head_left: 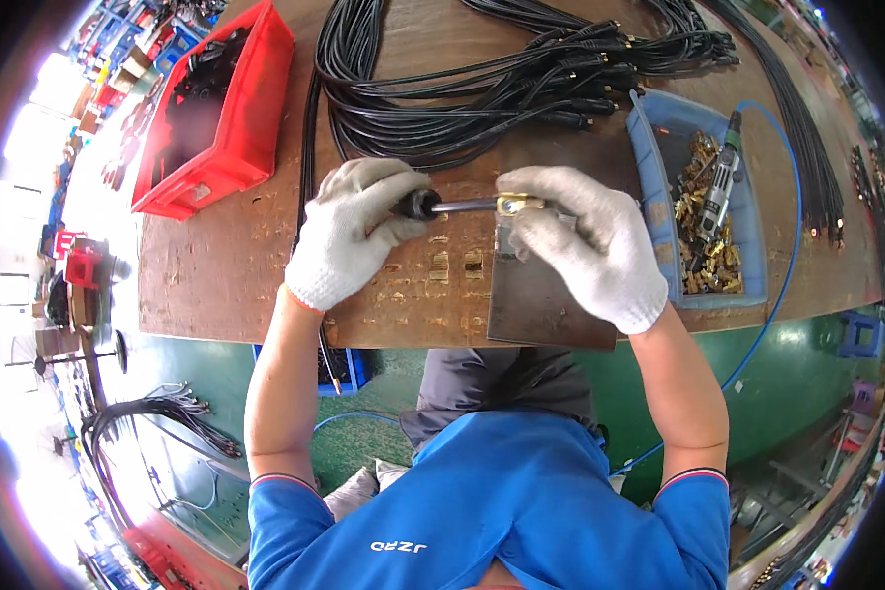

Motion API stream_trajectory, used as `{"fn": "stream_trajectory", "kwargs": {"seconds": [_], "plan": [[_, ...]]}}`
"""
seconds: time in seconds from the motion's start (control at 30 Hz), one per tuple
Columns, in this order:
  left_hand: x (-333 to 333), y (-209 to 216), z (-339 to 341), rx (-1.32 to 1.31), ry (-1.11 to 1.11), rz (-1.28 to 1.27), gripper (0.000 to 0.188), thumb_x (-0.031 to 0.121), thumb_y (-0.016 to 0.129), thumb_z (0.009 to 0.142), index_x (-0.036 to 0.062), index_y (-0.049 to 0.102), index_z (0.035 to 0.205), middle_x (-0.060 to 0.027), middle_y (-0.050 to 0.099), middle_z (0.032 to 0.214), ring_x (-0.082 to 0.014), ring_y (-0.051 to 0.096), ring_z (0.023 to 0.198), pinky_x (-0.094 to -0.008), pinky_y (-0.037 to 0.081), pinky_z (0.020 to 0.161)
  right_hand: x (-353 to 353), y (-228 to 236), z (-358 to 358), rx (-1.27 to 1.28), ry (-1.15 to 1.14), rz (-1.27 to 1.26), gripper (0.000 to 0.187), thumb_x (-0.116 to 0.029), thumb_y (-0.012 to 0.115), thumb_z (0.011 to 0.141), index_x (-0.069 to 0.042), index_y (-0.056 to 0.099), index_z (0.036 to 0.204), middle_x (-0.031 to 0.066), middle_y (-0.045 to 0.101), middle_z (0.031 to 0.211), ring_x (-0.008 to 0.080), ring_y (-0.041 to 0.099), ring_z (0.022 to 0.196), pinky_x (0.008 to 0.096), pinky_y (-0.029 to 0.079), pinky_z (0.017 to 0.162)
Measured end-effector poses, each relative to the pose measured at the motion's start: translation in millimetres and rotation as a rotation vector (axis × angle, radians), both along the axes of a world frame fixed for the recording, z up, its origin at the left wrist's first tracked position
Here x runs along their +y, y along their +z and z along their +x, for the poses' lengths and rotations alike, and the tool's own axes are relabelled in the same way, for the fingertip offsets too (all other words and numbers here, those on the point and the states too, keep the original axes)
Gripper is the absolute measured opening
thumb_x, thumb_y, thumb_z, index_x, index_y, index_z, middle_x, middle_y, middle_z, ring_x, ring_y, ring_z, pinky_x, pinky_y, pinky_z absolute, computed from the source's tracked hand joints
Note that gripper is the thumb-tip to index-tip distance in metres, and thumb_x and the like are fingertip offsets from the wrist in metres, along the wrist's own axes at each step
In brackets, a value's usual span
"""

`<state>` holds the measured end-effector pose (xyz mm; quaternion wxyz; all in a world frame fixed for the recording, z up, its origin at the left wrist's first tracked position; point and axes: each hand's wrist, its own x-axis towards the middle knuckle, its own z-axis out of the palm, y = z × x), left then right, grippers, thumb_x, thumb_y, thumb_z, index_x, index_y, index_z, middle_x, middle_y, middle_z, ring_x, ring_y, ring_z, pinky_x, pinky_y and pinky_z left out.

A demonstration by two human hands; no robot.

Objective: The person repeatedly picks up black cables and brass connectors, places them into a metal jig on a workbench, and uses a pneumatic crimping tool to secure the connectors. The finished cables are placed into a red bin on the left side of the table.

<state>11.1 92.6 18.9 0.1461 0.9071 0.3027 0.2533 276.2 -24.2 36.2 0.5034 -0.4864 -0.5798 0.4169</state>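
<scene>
My left hand [356,234], in a white knit glove, is closed around a black cable with a black rubber boot [421,205] on it. A short straight length of cable [465,206] runs from the boot toward my right hand [592,244], also gloved. Between its thumb and fingers, that hand pinches a brass-coloured fitting [513,204] at the cable's end. Whether the cable sits inside the fitting cannot be made out. Both hands are above the brown tabletop [383,295]; the rest of the held cable hangs down past the near edge, by my left wrist.
A red bin [265,128] of black parts stands at the left. Coiled black cables [413,108] with metal-tipped ends lie at the back. On the right, a blue bin [664,197] holds brass fittings and a pneumatic tool [721,187] with a blue hose [792,236]. A dark plate [551,305] lies near the front edge.
</scene>
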Motion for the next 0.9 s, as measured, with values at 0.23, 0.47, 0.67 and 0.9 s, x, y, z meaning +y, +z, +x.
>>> {"fn": "stream_trajectory", "kwargs": {"seconds": [0.23, 0.47, 0.67, 0.9], "plan": [[-17.0, 9.4, 11.7, -0.083, -0.021, -0.148, 0.047, 0.012, 0.088, 0.077, 0.0066, 0.075, 0.123, -0.0143, 0.074, 0.122, -0.0359, 0.071, 0.115, -0.0459, 0.055, 0.102, -4.4, -3.3, -8.2, -0.155, -0.065, 0.253, 0.022, -0.006, 0.078, 0.098, -0.002, 0.073, 0.119, 0.0107, 0.079, 0.103, 0.0178, 0.079, 0.087, 0.0300, 0.062, 0.074], [-27.0, 5.2, 14.8, -0.126, 0.056, -0.441, 0.054, 0.003, 0.087, 0.078, 0.0000, 0.066, 0.127, -0.0140, 0.076, 0.112, -0.0206, 0.074, 0.103, -0.0360, 0.058, 0.093, -11.2, -2.8, -13.2, -0.150, -0.038, 0.304, 0.023, -0.006, 0.080, 0.096, -0.005, 0.071, 0.117, 0.0118, 0.079, 0.102, 0.0231, 0.081, 0.087, 0.0327, 0.063, 0.076], [-28.0, 5.9, 17.9, -0.110, 0.015, -0.310, 0.056, 0.015, 0.093, 0.080, 0.0052, 0.064, 0.126, -0.0139, 0.075, 0.105, -0.0334, 0.075, 0.099, -0.0429, 0.060, 0.085, -12.0, -7.6, -15.9, -0.117, -0.037, 0.292, 0.019, -0.006, 0.080, 0.097, -0.003, 0.071, 0.115, 0.0131, 0.080, 0.104, 0.0238, 0.081, 0.089, 0.0327, 0.064, 0.077], [-27.2, 12.4, 25.2, -0.063, -0.129, -0.139, 0.043, 0.024, 0.087, 0.082, 0.0065, 0.069, 0.118, -0.0138, 0.072, 0.099, -0.0412, 0.069, 0.093, -0.0489, 0.055, 0.085, -10.1, -10.4, -18.1, -0.051, -0.046, 0.280, 0.015, -0.009, 0.079, 0.099, -0.003, 0.072, 0.112, 0.0127, 0.081, 0.102, 0.0230, 0.081, 0.085, 0.0317, 0.063, 0.074]]}}
